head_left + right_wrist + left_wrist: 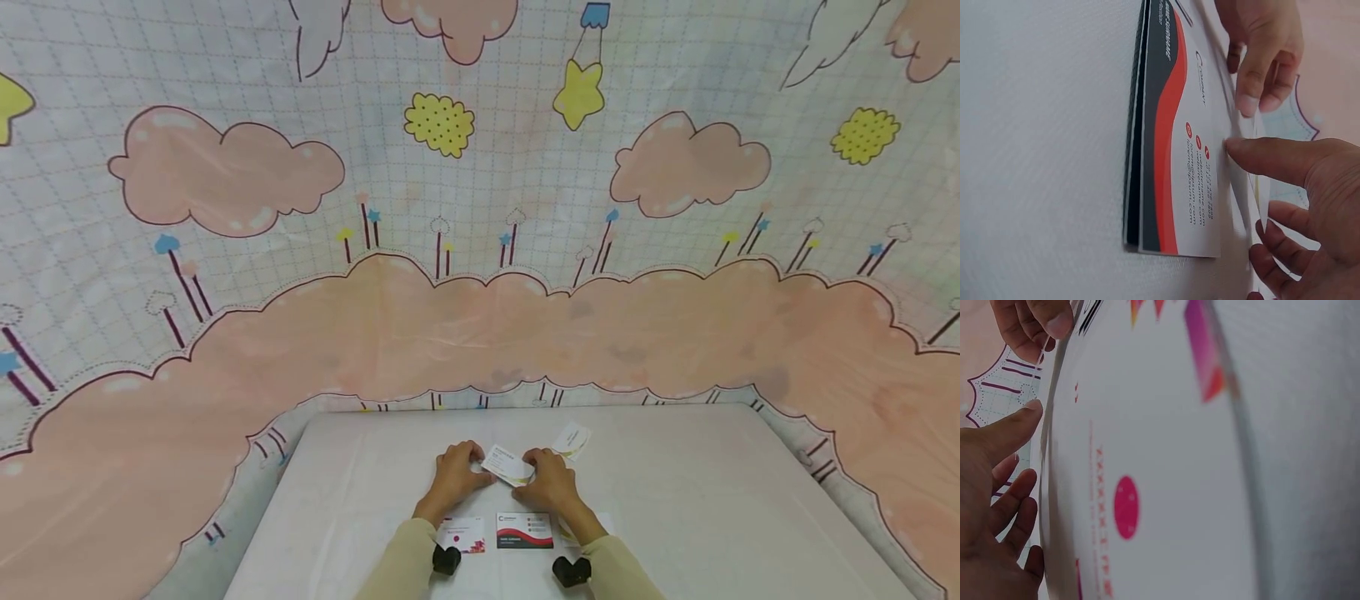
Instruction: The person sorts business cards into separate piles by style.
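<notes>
In the head view, a white business card point(507, 465) with a yellow stripe is held tilted between both hands. My left hand point(453, 473) pinches its left end between thumb and fingers. At its right end, my right hand point(547, 483) grips with thumb and fingertips. Nearer the body lie a white business card with a pink dot point(462, 534) and a red, black and white business card point(524, 530). The right wrist view shows the red and black card point(1169, 162) on top of a small stack. A pale card point(572, 533) is partly hidden under the right wrist.
Beyond the right hand, another white business card point(572, 440) lies on the white tabletop point(675, 483). Black wrist devices point(446, 559) sit below both sleeves. A patterned cloth point(480, 333) with clouds and stars hangs behind the table.
</notes>
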### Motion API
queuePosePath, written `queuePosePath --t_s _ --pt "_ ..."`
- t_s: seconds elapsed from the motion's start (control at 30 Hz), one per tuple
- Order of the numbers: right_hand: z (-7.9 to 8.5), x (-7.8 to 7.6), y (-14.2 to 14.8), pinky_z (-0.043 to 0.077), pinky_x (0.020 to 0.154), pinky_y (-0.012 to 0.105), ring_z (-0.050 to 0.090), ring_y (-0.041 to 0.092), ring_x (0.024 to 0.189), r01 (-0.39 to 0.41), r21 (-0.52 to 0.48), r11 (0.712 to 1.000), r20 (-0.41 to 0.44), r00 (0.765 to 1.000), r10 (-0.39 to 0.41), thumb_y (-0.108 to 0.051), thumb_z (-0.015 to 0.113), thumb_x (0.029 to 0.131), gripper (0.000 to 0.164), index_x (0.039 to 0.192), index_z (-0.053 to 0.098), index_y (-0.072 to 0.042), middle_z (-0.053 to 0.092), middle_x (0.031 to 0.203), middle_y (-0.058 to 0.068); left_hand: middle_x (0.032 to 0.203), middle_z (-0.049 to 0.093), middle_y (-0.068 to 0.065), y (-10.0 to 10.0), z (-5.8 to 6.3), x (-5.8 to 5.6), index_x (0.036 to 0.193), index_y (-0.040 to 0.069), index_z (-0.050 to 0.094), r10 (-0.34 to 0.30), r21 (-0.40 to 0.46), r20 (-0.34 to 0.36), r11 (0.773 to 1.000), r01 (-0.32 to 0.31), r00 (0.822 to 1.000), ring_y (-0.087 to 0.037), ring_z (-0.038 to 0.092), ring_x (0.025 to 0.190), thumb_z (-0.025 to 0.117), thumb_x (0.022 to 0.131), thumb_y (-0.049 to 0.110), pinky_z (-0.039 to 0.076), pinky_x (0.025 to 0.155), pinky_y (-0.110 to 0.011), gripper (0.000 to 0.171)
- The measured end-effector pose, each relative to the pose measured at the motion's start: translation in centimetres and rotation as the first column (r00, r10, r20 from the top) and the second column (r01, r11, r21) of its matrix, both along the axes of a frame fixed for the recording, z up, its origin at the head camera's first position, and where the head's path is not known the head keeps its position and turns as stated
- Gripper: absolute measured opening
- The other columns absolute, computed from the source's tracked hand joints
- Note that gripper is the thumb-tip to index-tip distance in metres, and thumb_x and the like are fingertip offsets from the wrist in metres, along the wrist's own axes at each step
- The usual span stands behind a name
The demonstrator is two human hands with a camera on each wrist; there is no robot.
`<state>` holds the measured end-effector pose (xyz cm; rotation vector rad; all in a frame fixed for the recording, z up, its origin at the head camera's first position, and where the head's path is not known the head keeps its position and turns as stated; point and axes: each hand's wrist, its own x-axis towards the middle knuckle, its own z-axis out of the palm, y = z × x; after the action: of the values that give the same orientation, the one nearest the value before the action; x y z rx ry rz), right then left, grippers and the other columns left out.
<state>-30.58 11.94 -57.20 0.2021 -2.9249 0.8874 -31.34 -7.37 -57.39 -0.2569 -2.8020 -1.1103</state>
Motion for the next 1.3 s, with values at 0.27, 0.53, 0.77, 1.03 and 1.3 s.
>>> queuePosePath --t_s 0.27,0.53,0.77,1.03,1.3 --pt "0.1 0.3 0.5 0.045 0.081 0.052 0.052 0.02 0.088 -0.019 -0.051 0.999 -0.019 1.0 0.018 -0.025 0.089 0.067 0.053 0.112 0.063 -0.013 0.06 0.1 0.005 0.11 0.064 -0.006 0.1 0.6 0.8 0.111 0.011 0.06 -0.009 0.035 0.008 0.999 0.008 1.0 -0.027 0.053 0.107 0.084 0.076 0.022 0.038 0.099 -0.054 0.043" --pt "0.8 1.3 1.4 0.047 0.085 0.05 0.055 0.022 0.095 -0.072 -0.097 0.993 -0.062 0.996 0.066 -0.02 0.09 0.066 0.053 0.112 0.064 -0.013 0.061 0.107 0.007 0.121 0.062 -0.007 0.0 0.7 1.8 0.133 0.013 0.055 -0.06 0.07 0.005 0.996 0.06 0.998 -0.027 0.053 0.113 0.082 0.078 0.024 0.043 0.1 -0.053 0.062" --pt "1.7 2.3 2.2 0.049 0.09 0.052 0.057 0.027 0.103 -0.13 -0.139 0.982 -0.092 0.989 0.118 -0.017 0.089 0.067 0.053 0.113 0.064 -0.014 0.062 0.114 0.01 0.125 0.061 -0.007 0.0 1.2 2.4 0.14 0.017 0.051 -0.104 0.058 -0.05 0.993 0.106 0.993 -0.03 0.054 0.117 0.083 0.078 0.022 0.042 0.101 -0.055 0.071" --pt "2.5 3.6 3.0 0.046 0.099 0.057 0.055 0.029 0.111 -0.166 -0.109 0.98 -0.107 0.982 0.155 -0.015 0.089 0.067 0.054 0.114 0.063 -0.016 0.061 0.116 0.007 0.132 0.058 -0.007 0.3 2.1 3.7 0.138 0.019 0.055 -0.153 0.054 -0.05 0.986 0.155 0.987 -0.03 0.051 0.124 0.082 0.078 0.02 0.043 0.105 -0.057 0.066" --pt "2.9 4.4 4.2 0.043 0.098 0.06 0.055 0.032 0.116 -0.211 -0.088 0.973 -0.139 0.97 0.198 -0.014 0.089 0.065 0.055 0.114 0.065 -0.015 0.061 0.118 0.005 0.131 0.058 -0.003 0.8 2.6 4.7 0.131 0.016 0.058 -0.204 0.047 -0.054 0.977 0.206 0.978 -0.027 0.051 0.122 0.083 0.077 0.021 0.044 0.105 -0.053 0.06"
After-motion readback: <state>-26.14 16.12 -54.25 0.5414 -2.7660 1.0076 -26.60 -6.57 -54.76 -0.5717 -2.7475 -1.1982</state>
